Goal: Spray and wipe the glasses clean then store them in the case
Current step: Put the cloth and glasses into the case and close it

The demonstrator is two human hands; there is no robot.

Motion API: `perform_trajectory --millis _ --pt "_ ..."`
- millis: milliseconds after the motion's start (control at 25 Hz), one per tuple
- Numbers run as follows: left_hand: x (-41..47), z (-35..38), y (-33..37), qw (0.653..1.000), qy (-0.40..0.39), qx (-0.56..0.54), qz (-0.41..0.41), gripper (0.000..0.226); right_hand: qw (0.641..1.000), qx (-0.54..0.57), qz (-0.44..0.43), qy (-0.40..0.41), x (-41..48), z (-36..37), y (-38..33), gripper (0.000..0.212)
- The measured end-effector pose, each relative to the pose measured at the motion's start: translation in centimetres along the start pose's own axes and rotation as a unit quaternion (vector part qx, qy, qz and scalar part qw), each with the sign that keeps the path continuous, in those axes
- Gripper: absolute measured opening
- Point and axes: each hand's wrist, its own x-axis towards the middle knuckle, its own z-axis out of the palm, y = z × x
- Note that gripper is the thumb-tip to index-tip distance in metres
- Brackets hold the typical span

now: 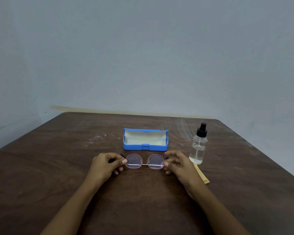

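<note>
Round glasses (145,161) with a thin pink-gold frame are folded just above the brown table, in front of the case. My left hand (105,165) pinches their left end between thumb and fingers. My right hand (178,164) pinches the right end, its other fingers spread loosely. A blue glasses case (145,147) with a pale lining stands open behind the glasses. To the right stands a clear spray bottle (198,146) with a black nozzle. A yellow cloth (202,174) lies flat near the bottle, partly hidden by my right hand.
The brown wooden table (58,167) reaches back to a grey-blue wall (143,56). Its right edge falls away at the far right. Pale scuff marks show on the tabletop left of the case and near the bottle.
</note>
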Motion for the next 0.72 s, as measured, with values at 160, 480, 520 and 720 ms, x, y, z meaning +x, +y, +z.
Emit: perform_trajectory --millis 160,480,520,720 --pt "-0.05 -0.14 0.0 1.0 -0.013 0.006 -0.002 0.007 1.0 -0.03 -0.002 -0.007 0.06 -0.14 0.3 0.027" --pt "0.09 -0.29 -0.06 0.999 -0.031 0.012 -0.001 0.003 0.997 -0.072 -0.002 -0.018 0.2 -0.29 0.6 0.032" --pt "0.12 -0.28 -0.1 0.999 -0.032 0.009 -0.001 0.003 0.997 -0.074 -0.002 -0.018 0.21 -0.29 0.64 0.033" --pt "0.09 -0.28 -0.25 1.0 -0.027 0.001 -0.001 0.003 0.996 -0.086 -0.001 -0.017 0.26 -0.3 0.66 0.034"
